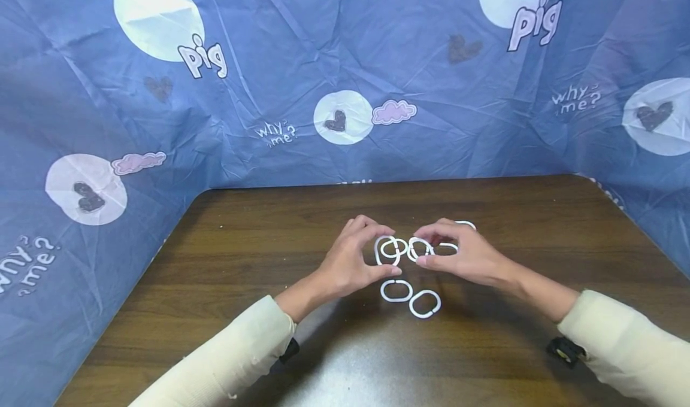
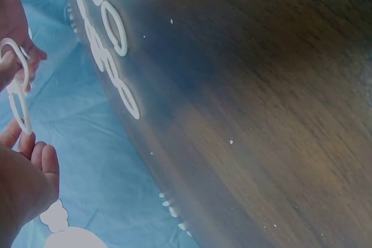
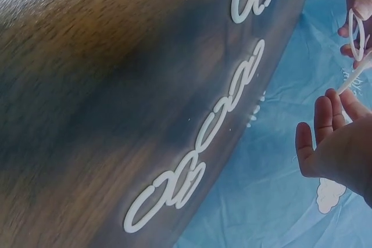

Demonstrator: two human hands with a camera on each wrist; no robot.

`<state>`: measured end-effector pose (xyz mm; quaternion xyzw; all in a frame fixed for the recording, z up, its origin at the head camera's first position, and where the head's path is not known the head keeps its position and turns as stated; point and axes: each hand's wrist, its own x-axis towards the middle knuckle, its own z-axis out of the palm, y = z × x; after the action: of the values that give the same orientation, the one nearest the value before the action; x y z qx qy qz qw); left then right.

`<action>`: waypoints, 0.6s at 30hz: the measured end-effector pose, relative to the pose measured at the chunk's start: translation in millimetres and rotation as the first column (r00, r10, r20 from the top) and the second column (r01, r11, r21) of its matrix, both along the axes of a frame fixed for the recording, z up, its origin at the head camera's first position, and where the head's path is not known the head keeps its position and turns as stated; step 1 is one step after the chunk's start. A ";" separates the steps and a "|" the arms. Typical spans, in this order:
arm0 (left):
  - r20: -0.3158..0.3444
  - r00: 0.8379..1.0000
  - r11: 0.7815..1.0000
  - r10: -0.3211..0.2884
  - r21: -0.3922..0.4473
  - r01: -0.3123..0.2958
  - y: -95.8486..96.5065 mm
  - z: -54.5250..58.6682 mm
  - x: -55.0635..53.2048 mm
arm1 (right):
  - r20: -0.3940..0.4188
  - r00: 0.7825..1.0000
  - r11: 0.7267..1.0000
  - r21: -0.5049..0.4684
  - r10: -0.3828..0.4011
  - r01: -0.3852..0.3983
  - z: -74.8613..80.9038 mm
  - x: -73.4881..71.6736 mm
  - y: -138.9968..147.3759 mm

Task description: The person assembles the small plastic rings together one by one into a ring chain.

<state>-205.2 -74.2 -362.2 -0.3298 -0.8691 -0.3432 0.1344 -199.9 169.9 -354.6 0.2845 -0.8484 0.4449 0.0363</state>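
My left hand (image 1: 350,254) pinches a white oval split ring (image 1: 376,251) between thumb and fingers. Facing it, my right hand (image 1: 469,254) grips another white ring (image 1: 409,252) with thumb and index finger. In the left wrist view, the left hand (image 2: 26,187) holds its ring (image 2: 27,120) by the lower end, and the two held rings overlap. Seen from the right wrist, the right-hand ring (image 3: 353,76) appears nearly edge-on against the other. Whether they are linked, I cannot tell.
Nearer me on the brown wooden table (image 1: 242,317) lie two loose rings, one (image 1: 396,300) left of the other (image 1: 424,316). More white rings (image 3: 210,126) form a row on the table beyond the hands. A blue printed cloth (image 1: 302,54) hangs around the back and sides.
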 end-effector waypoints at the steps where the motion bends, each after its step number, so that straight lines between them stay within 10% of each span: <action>1: -0.005 1.000 1.000 -0.001 0.000 0.001 0.2 0.0 0.0 | 0.011 1.000 1.000 0.000 -0.003 0.003 0.1 0.0 -0.7; 18: -0.070 0.996 0.998 -0.058 -0.022 0.057 5.4 -1.7 0.6 | 0.249 0.968 0.997 -0.081 0.002 0.018 -3.3 1.3 -9.6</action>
<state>-204.5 -68.9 -364.0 -0.3678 -0.8573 -0.3265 0.1519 -198.6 160.2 -357.9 0.2212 -0.8284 0.5115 -0.0569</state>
